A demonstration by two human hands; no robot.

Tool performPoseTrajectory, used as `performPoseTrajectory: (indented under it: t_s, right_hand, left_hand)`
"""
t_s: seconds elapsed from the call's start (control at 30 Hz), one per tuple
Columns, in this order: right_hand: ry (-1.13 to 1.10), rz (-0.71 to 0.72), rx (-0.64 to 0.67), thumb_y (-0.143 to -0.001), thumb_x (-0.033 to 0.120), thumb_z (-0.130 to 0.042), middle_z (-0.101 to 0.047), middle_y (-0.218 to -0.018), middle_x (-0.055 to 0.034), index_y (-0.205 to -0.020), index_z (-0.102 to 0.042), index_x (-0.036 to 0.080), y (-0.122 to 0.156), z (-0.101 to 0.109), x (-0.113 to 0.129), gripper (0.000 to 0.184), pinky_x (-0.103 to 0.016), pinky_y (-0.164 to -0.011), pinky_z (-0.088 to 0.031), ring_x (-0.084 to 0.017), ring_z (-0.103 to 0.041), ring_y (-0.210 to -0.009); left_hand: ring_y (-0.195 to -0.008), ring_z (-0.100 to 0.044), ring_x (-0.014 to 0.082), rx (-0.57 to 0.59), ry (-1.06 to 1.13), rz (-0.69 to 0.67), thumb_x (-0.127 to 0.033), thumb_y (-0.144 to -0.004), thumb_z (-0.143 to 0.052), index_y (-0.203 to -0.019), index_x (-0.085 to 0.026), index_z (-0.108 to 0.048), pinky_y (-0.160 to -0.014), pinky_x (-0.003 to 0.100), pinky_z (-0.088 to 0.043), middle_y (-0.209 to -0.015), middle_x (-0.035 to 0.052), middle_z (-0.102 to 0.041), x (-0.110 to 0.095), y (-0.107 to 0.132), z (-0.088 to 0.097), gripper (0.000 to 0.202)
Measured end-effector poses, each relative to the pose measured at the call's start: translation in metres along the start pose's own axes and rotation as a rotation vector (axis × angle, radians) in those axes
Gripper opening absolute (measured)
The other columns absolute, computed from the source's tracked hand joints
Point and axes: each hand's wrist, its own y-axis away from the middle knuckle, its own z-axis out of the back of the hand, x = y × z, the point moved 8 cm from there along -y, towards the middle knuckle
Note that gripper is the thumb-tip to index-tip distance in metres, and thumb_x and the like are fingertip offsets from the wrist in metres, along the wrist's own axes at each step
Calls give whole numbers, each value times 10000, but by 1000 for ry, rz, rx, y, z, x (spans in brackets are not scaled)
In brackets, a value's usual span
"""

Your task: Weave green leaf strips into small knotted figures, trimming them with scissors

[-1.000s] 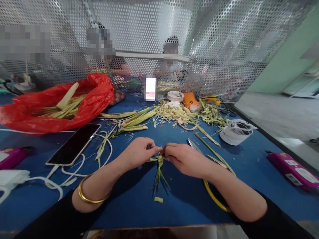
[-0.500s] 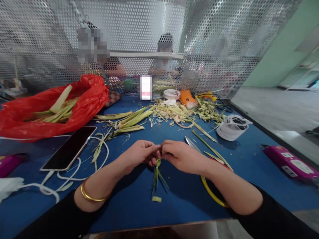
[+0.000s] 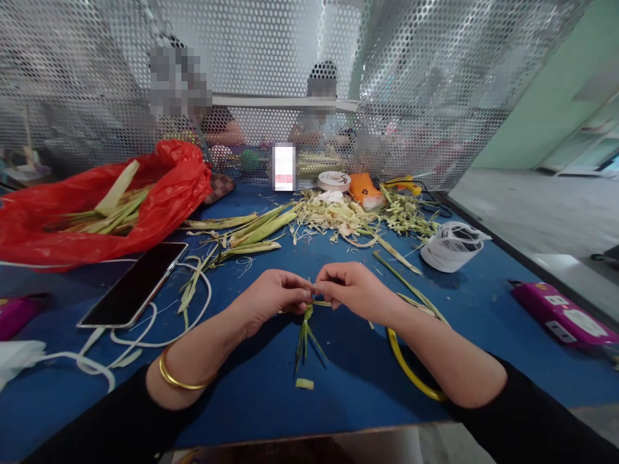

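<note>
A small knotted bundle of green leaf strips (image 3: 305, 338) hangs below my fingertips, its loose ends fanning down over the table. My left hand (image 3: 278, 296) is closed, thumb and fingers pinching the top of this bundle. My right hand (image 3: 351, 291) is closed too, its thumb and forefinger pinched together against the left fingertips. What they grip there is too small to make out. A pale strip end pokes out sideways beneath the right fingers. One cut leaf piece (image 3: 304, 384) lies on the table below. Scissors with a yellow handle (image 3: 411, 372) lie partly hidden under my right forearm.
On the blue table (image 3: 358, 399) are a red plastic bag (image 3: 188, 174) of leaves, a phone (image 3: 133, 283) with white cable, a shredded leaf heap (image 3: 333, 216), a white strip roll (image 3: 452, 248) and a purple case (image 3: 561, 312). Behind a perforated screen (image 3: 261, 51) sit two people.
My right hand has shifted slightly up and right, its fingers now more bent in a pinch. A pale strip shows beneath them. The scissors' blade is now covered. The left hand barely moves.
</note>
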Motion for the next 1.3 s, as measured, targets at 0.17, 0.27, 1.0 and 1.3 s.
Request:
performPoseTrajectory:
  t_s: [0.17,0.27,1.0,1.3]
  right_hand:
    - [-287,9,-62,-827,210,-550,-676,-785,-18,-941,-637,158,-7,3,-5,152,-272,-658,-505,-104,-606,-602]
    - [-68,55,-164,-806,174,-563,-688,-842,-26,-981,-667,175,-9,15,-8,204,-272,-655,-489,-111,-600,-618]
    - [333,98,-63,-803,117,-595,-682,-868,-31,-927,-688,178,-7,3,-1,167,-247,-657,-410,-141,-590,-747]
    - [440,76,-135,-805,97,-566,-635,-710,-2,-739,-655,166,-10,7,-6,131,-231,-603,-345,-122,-524,-654]
  left_hand:
    - [-480,-493,73,2,-70,-97,-247,-615,-746,-679,-117,-656,-518,212,-420,-548,-16,-586,-6,0,-4,171]
    - [-483,-501,77,5,-82,-105,-294,-645,-726,-706,-134,-637,-505,209,-428,-552,-24,-577,-5,-2,-5,193]
    - [-508,-512,67,32,-87,-93,-267,-713,-685,-754,-139,-598,-475,187,-432,-648,-4,-629,-4,-5,-2,160]
    - [-490,-505,59,-13,-25,-61,-308,-697,-725,-762,-140,-600,-444,171,-431,-670,10,-646,-3,-8,1,220]
